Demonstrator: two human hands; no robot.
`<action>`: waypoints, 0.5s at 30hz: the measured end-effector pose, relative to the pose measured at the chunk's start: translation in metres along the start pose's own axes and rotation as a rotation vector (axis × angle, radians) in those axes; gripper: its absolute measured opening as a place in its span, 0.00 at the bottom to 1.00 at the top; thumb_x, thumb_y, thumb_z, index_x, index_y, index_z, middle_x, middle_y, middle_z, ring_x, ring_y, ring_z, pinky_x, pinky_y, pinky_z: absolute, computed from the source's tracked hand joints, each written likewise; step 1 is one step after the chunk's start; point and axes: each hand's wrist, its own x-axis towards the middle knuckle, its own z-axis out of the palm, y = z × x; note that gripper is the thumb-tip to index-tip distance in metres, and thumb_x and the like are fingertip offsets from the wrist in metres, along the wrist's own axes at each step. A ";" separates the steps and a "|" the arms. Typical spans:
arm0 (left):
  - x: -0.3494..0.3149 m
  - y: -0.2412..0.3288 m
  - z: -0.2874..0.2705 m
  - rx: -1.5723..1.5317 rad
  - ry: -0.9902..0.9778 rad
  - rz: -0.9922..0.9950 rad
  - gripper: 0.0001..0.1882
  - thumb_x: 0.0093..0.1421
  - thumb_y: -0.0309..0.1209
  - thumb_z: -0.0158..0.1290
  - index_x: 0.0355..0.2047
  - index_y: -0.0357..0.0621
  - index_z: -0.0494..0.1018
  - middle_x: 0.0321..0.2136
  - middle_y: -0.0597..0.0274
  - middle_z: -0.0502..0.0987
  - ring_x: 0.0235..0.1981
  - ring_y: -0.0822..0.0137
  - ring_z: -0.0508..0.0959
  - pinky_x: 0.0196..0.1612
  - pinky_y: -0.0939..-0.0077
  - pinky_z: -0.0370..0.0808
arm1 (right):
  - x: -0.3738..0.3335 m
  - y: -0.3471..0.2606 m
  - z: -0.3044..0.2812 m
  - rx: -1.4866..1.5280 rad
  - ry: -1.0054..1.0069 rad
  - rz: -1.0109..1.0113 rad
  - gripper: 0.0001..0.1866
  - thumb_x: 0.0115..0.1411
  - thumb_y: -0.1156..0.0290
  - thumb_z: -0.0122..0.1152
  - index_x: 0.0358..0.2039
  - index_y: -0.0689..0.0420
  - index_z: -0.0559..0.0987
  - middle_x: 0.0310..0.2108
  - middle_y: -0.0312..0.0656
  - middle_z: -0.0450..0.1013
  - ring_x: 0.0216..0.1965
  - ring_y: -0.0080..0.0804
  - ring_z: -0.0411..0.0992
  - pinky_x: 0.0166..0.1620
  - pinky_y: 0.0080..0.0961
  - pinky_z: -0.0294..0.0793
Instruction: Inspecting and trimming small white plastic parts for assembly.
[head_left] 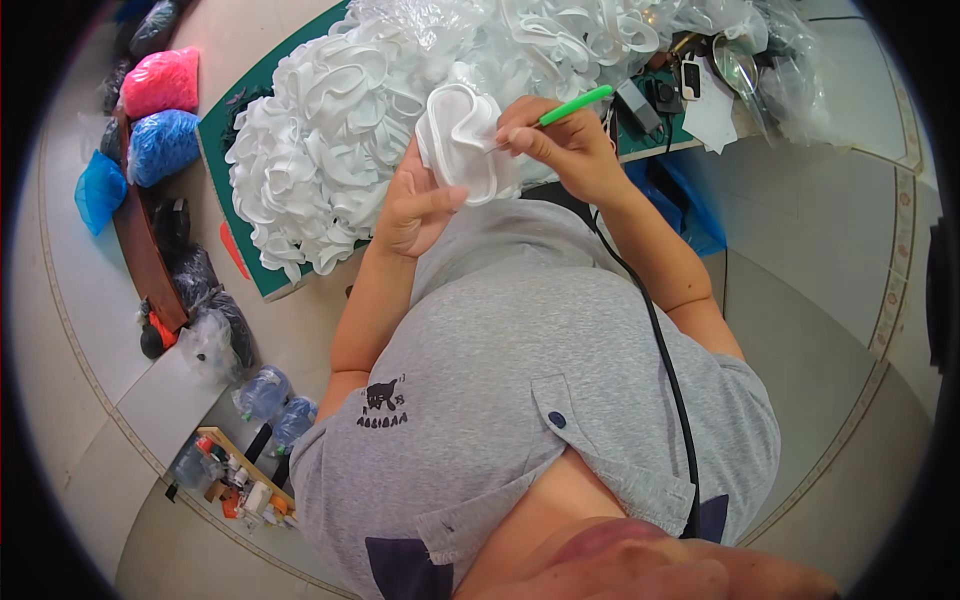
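Note:
My left hand [408, 212] holds a white, soft-looking piece with raised curved edging [462, 112], its thumb over the lower edge. A slim tool with a bright green handle [578, 104] is pinched in my right hand [572, 152], the handle sticking out up and to the right. The tool's thin tip reaches the right side of the white piece; its exact shape is too small to tell. Just beyond my hands, a large heap of similar white curved pieces [325, 130] covers much of the green-topped table [222, 165].
At the table's right are a black adapter [637, 106], a white paper [712, 112] and clear plastic bags [795, 70]. A black cable [662, 345] runs down over my shirt. Pink [160, 82] and blue [164, 146] bags stand at left, above an open box of small items [245, 478].

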 end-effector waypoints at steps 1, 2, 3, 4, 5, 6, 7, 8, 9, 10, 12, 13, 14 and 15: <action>0.000 0.000 0.000 -0.003 -0.001 -0.001 0.45 0.47 0.17 0.57 0.63 0.44 0.48 0.56 0.62 0.62 0.60 0.63 0.60 0.62 0.69 0.56 | 0.000 0.001 0.001 -0.002 0.001 0.002 0.07 0.60 0.72 0.57 0.33 0.62 0.79 0.33 0.41 0.73 0.35 0.28 0.70 0.40 0.25 0.69; 0.000 0.001 0.000 0.039 -0.035 -0.001 0.47 0.45 0.17 0.58 0.64 0.44 0.47 0.57 0.62 0.60 0.61 0.63 0.59 0.62 0.69 0.55 | 0.000 0.001 0.002 -0.137 -0.017 -0.079 0.06 0.59 0.73 0.57 0.33 0.62 0.79 0.33 0.41 0.73 0.35 0.29 0.70 0.40 0.25 0.69; -0.001 0.001 0.000 0.082 -0.070 0.001 0.50 0.43 0.16 0.59 0.64 0.45 0.45 0.58 0.61 0.58 0.61 0.63 0.58 0.62 0.69 0.54 | 0.000 0.002 0.003 -0.273 -0.037 -0.159 0.06 0.59 0.73 0.58 0.33 0.62 0.79 0.33 0.41 0.73 0.36 0.29 0.70 0.41 0.25 0.69; -0.001 0.000 0.002 0.078 -0.068 0.002 0.50 0.43 0.16 0.59 0.64 0.45 0.45 0.58 0.61 0.58 0.61 0.63 0.58 0.62 0.69 0.54 | -0.001 -0.001 0.004 -0.273 -0.046 -0.153 0.05 0.58 0.74 0.58 0.33 0.61 0.79 0.33 0.41 0.74 0.37 0.30 0.71 0.42 0.24 0.68; -0.002 -0.002 0.004 0.117 -0.047 0.043 0.46 0.44 0.17 0.60 0.63 0.43 0.50 0.56 0.61 0.62 0.59 0.64 0.61 0.61 0.70 0.57 | -0.002 -0.001 0.003 -0.274 -0.049 -0.150 0.05 0.58 0.74 0.58 0.33 0.61 0.79 0.33 0.41 0.74 0.37 0.30 0.71 0.42 0.24 0.68; -0.002 -0.003 0.004 0.157 -0.025 0.085 0.42 0.46 0.18 0.60 0.61 0.41 0.55 0.54 0.61 0.65 0.57 0.65 0.64 0.60 0.70 0.59 | -0.003 0.000 0.002 -0.296 -0.065 -0.187 0.05 0.58 0.74 0.58 0.33 0.61 0.79 0.34 0.41 0.74 0.37 0.29 0.71 0.43 0.24 0.68; -0.003 -0.002 -0.001 0.157 -0.023 0.084 0.42 0.46 0.18 0.60 0.61 0.41 0.55 0.54 0.61 0.65 0.57 0.65 0.64 0.60 0.70 0.59 | -0.004 0.001 0.003 -0.315 -0.076 -0.226 0.04 0.58 0.74 0.59 0.32 0.61 0.79 0.34 0.42 0.74 0.38 0.29 0.70 0.43 0.24 0.67; -0.003 -0.001 -0.008 0.255 0.072 0.062 0.35 0.48 0.19 0.61 0.57 0.39 0.61 0.51 0.61 0.69 0.53 0.66 0.68 0.58 0.71 0.61 | -0.004 0.000 0.006 -0.313 -0.076 -0.225 0.04 0.58 0.74 0.59 0.32 0.61 0.79 0.34 0.42 0.74 0.38 0.29 0.70 0.43 0.24 0.67; -0.004 -0.001 -0.014 0.353 0.167 0.039 0.29 0.49 0.20 0.61 0.53 0.38 0.67 0.47 0.62 0.73 0.50 0.68 0.71 0.56 0.72 0.64 | -0.004 -0.001 0.009 -0.331 -0.054 -0.228 0.04 0.57 0.74 0.59 0.32 0.60 0.78 0.34 0.41 0.73 0.38 0.29 0.70 0.43 0.24 0.68; -0.005 -0.001 -0.016 0.352 0.170 0.040 0.29 0.49 0.20 0.61 0.53 0.38 0.67 0.47 0.62 0.73 0.50 0.68 0.71 0.56 0.72 0.64 | -0.004 -0.002 0.010 -0.350 -0.035 -0.230 0.04 0.57 0.74 0.60 0.31 0.60 0.78 0.34 0.41 0.73 0.38 0.29 0.70 0.43 0.24 0.68; -0.006 -0.002 -0.017 0.299 0.180 0.177 0.19 0.53 0.21 0.59 0.46 0.35 0.72 0.41 0.63 0.77 0.44 0.71 0.74 0.52 0.74 0.68 | -0.003 0.002 0.011 -0.340 -0.025 -0.232 0.03 0.57 0.75 0.60 0.31 0.60 0.78 0.34 0.41 0.73 0.38 0.29 0.70 0.43 0.24 0.68; -0.007 -0.002 -0.017 0.298 0.182 0.177 0.19 0.53 0.21 0.59 0.46 0.35 0.72 0.41 0.63 0.77 0.44 0.71 0.74 0.52 0.74 0.68 | -0.003 0.004 0.012 -0.331 -0.013 -0.233 0.03 0.56 0.75 0.60 0.32 0.60 0.78 0.35 0.41 0.72 0.38 0.28 0.70 0.43 0.24 0.68; -0.007 -0.003 -0.016 0.237 0.172 0.187 0.19 0.53 0.20 0.59 0.47 0.36 0.72 0.42 0.62 0.77 0.45 0.71 0.74 0.51 0.74 0.68 | -0.003 0.005 0.013 -0.330 -0.014 -0.232 0.03 0.56 0.75 0.60 0.32 0.60 0.78 0.35 0.41 0.72 0.38 0.28 0.70 0.43 0.24 0.68; -0.006 -0.003 -0.015 0.176 0.160 0.197 0.19 0.53 0.20 0.58 0.47 0.36 0.72 0.43 0.62 0.76 0.45 0.71 0.73 0.51 0.74 0.68 | -0.002 0.005 0.014 -0.327 -0.006 -0.240 0.03 0.56 0.75 0.60 0.32 0.59 0.78 0.35 0.41 0.72 0.38 0.29 0.70 0.43 0.24 0.68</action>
